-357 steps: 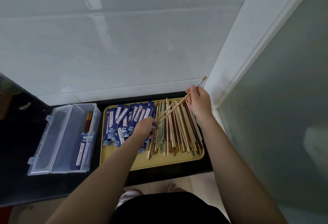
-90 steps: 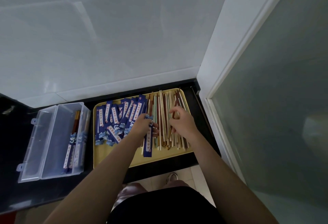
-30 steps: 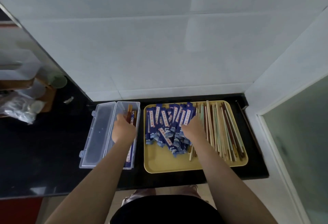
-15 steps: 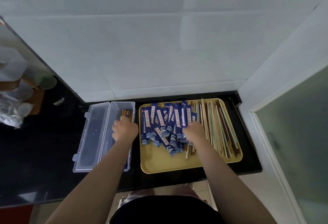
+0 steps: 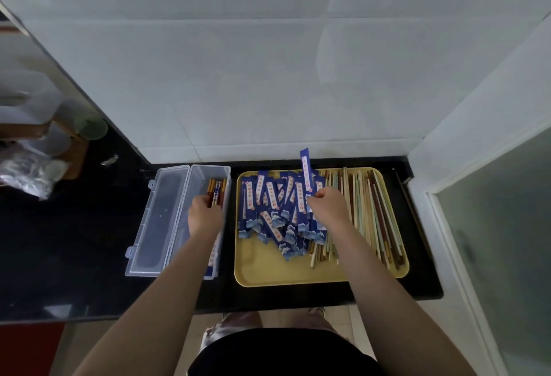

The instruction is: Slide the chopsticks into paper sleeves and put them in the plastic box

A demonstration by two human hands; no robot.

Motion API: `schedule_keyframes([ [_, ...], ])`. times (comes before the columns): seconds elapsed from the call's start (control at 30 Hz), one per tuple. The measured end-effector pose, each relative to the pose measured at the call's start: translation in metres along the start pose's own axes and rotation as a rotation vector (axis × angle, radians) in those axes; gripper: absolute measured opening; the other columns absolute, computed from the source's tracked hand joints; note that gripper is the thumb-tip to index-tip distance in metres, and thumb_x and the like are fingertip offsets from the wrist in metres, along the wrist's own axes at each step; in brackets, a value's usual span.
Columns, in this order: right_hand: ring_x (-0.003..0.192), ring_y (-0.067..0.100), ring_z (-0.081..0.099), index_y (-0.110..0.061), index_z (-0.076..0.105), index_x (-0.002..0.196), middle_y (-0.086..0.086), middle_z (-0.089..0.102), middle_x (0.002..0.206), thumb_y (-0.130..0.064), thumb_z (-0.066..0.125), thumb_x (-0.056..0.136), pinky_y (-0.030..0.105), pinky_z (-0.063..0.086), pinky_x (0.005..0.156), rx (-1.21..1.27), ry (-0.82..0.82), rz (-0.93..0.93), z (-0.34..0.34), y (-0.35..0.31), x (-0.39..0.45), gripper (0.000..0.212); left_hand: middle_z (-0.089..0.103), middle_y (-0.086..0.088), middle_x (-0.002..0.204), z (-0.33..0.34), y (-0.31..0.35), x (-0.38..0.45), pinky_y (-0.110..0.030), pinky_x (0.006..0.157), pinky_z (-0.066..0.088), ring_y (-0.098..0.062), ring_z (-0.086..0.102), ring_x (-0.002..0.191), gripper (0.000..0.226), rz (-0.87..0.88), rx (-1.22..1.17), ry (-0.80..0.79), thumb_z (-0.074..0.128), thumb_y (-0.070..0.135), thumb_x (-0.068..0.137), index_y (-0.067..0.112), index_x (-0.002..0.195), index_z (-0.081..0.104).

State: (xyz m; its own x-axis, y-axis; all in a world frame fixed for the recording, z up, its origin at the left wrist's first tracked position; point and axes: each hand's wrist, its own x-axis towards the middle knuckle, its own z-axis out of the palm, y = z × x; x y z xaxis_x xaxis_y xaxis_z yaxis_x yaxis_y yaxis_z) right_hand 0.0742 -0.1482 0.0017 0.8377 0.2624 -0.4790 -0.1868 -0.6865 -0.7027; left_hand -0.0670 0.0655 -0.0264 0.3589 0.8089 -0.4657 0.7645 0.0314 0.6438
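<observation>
A clear plastic box [image 5: 195, 173] lies open on the black counter, its lid [image 5: 158, 220] flat to the left. My left hand [image 5: 204, 216] rests inside the box on the sleeved chopsticks [image 5: 216, 189]; whether it still grips them is hidden. To the right a yellow tray [image 5: 268, 271] holds a heap of blue paper sleeves [image 5: 269, 205] and a row of loose chopsticks [image 5: 369, 211]. My right hand [image 5: 328, 207] is over the heap and pinches one blue sleeve [image 5: 306, 171], which stands up above the pile.
A white tiled wall rises right behind the box and tray. A white door frame and frosted glass panel [image 5: 492, 241] close off the right. Blurred jars and a plastic bag [image 5: 26, 173] stand on the counter's far left. The counter edge runs just below the tray.
My right hand has lifted one blue sleeve out of the heap so it points upward. My left hand stays in the box on the sleeved chopsticks.
</observation>
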Motion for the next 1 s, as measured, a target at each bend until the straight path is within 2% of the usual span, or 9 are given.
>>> schedule_keyframes([
  [0.17, 0.072, 0.014, 0.062, -0.016, 0.057, 0.097, 0.004, 0.065, 0.093, -0.018, 0.062, 0.096, 0.024, 0.045, 0.057, -0.029, -0.02, -0.082, -0.01, -0.006, -0.003, 0.006, 0.049, -0.008, 0.138, 0.013, 0.037, -0.028, -0.046, 0.108, 0.039, -0.027, 0.041, 0.131, 0.053, 0.537, 0.168, 0.125, 0.064, 0.015, 0.086, 0.015, 0.137, 0.049],
  [0.3, 0.081, 0.015, 0.063, -0.023, 0.066, 0.101, 0.002, 0.067, 0.093, -0.024, 0.063, 0.097, 0.028, 0.049, 0.069, 0.073, -0.044, -0.191, -0.029, -0.01, -0.009, 0.006, 0.03, 0.002, 0.159, 0.036, 0.075, -0.056, -0.05, 0.123, 0.014, -0.024, 0.02, 0.15, 0.077, 1.019, 0.532, 0.026, 0.072, 0.044, 0.083, 0.03, 0.149, 0.035],
  [0.37, 0.074, 0.013, 0.061, -0.022, 0.071, 0.098, 0.004, 0.069, 0.087, -0.024, 0.064, 0.097, 0.03, 0.048, 0.07, 0.133, -0.104, -0.2, -0.04, -0.012, -0.013, 0.007, 0.038, 0.005, 0.155, 0.052, 0.091, -0.072, -0.049, 0.124, 0.007, -0.021, 0.026, 0.148, 0.072, 1.128, 0.683, -0.083, 0.068, 0.052, 0.085, 0.032, 0.148, 0.038],
  [0.47, 0.072, 0.014, 0.061, -0.017, 0.074, 0.094, 0.004, 0.071, 0.084, -0.026, 0.065, 0.098, 0.03, 0.049, 0.067, 0.188, -0.186, -0.167, -0.052, -0.006, -0.014, 0.013, 0.068, 0.005, 0.111, 0.078, 0.103, -0.084, -0.042, 0.103, 0.045, -0.02, 0.063, 0.104, 0.047, 0.958, 0.757, -0.3, 0.06, 0.058, 0.09, 0.029, 0.126, 0.055],
  [0.53, 0.069, 0.014, 0.061, -0.015, 0.072, 0.095, 0.004, 0.071, 0.083, -0.032, 0.06, 0.101, 0.026, 0.048, 0.063, 0.216, -0.176, -0.122, -0.058, 0.004, -0.014, 0.022, 0.065, 0.004, 0.091, 0.089, 0.104, -0.088, -0.037, 0.077, 0.056, -0.02, 0.064, 0.083, 0.034, 0.835, 0.765, -0.332, 0.056, 0.057, 0.093, 0.025, 0.105, 0.058],
  [0.63, 0.068, 0.012, 0.061, -0.016, 0.067, 0.104, 0.004, 0.068, 0.087, -0.03, 0.053, 0.104, 0.025, 0.051, 0.062, 0.237, 0.002, 0.002, -0.067, 0.032, -0.007, 0.02, 0.062, -0.001, 0.083, 0.098, 0.096, -0.092, -0.035, 0.063, 0.052, -0.021, 0.063, 0.075, 0.029, 0.73, 0.673, -0.372, 0.053, 0.044, 0.098, 0.017, 0.087, 0.056],
  [0.73, 0.07, 0.016, 0.06, -0.011, 0.061, 0.095, 0.004, 0.063, 0.087, -0.018, 0.054, 0.101, 0.028, 0.05, 0.063, -0.081, 0.205, 0.155, -0.075, 0.073, 0.002, 0.011, 0.07, -0.002, 0.08, 0.108, 0.088, -0.094, -0.035, 0.067, 0.06, -0.016, 0.07, 0.067, 0.026, 0.618, 0.521, -0.437, 0.058, 0.04, 0.097, 0.016, 0.086, 0.06],
  [0.87, 0.083, 0.022, 0.055, -0.007, 0.054, 0.109, 0.008, 0.055, 0.11, -0.011, 0.058, 0.099, 0.034, 0.046, 0.069, -0.357, 0.256, 0.314, -0.081, 0.108, -0.003, 0.011, 0.07, -0.003, 0.073, 0.123, 0.084, -0.101, -0.023, 0.05, 0.055, -0.012, 0.065, 0.051, 0.019, 0.431, 0.236, -0.509, 0.064, 0.033, 0.097, 0.015, 0.094, 0.058],
  [1.0, 0.089, 0.023, 0.064, -0.006, 0.06, 0.117, 0.008, 0.064, 0.104, -0.01, 0.056, 0.1, 0.035, 0.056, 0.076, -0.411, 0.252, 0.313, -0.075, 0.128, -0.006, 0.018, 0.065, -0.008, 0.07, 0.138, 0.08, -0.111, -0.021, 0.045, 0.049, -0.015, 0.059, 0.047, 0.02, 0.317, 0.114, -0.574, 0.064, 0.03, 0.097, 0.013, 0.102, 0.055],
])
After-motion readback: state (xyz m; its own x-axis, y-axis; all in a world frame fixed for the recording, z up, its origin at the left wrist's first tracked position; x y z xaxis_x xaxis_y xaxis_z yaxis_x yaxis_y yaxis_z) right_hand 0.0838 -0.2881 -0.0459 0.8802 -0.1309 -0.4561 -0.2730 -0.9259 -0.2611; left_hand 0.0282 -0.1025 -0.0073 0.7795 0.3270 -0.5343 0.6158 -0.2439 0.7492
